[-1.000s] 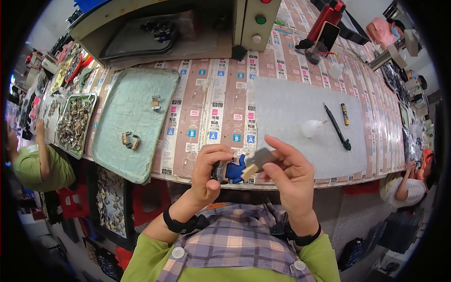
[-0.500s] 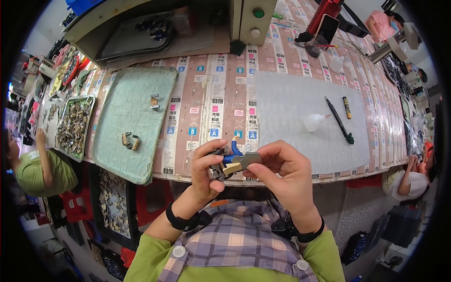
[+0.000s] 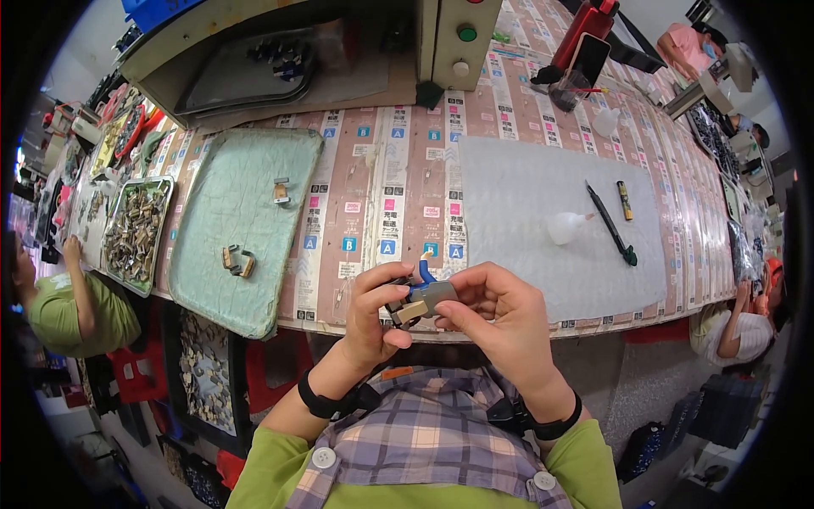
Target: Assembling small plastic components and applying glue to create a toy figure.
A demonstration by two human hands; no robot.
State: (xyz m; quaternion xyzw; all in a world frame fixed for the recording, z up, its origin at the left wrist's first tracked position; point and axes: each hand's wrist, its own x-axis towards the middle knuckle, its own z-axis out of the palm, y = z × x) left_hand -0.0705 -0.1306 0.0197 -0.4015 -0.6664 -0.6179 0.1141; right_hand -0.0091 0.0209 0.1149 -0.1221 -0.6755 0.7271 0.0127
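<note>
Far-left person (image 3: 76, 310): seated side-on in a green top, one hand raised to the table (image 3: 360, 195).
Metal tray (image 3: 162, 242): just beyond that person, heaped with small silver and tan parts (image 3: 137, 229).
Pale green mat (image 3: 225, 187): to the right of the metal tray, flat on the table; one small tan-and-grey part (image 3: 281, 192) lies toward its upper right, and a small cluster of parts (image 3: 238, 260) lies lower down, well apart from it.
Grey housing (image 3: 456, 64): behind the mat, its front open, a dark tray with dark and blue parts inside; a green button (image 3: 466, 33) sits on its right post.
Left hand (image 3: 373, 310): fingers curled in, thumb below, holding a dark metal piece (image 3: 405, 312) from the left side.
Blue part (image 3: 426, 271): between the two hands, over the near edge of the table, one narrow end sticking up.
Grey-and-tan piece (image 3: 437, 293): against the blue part, partly overlapping it; whether they are joined cannot be told.
Right hand (image 3: 500, 316): thumb and fingers pinched on the right end of the grey-and-tan piece.
White sheet (image 3: 526, 187): beyond the right hand, carrying a white squeeze bottle (image 3: 565, 228), a slim black tool (image 3: 605, 216) and a small yellow-and-black tube (image 3: 624, 201).
Phone (image 3: 591, 58): propped upright near a clear cup (image 3: 566, 93), behind the sheet.
</note>
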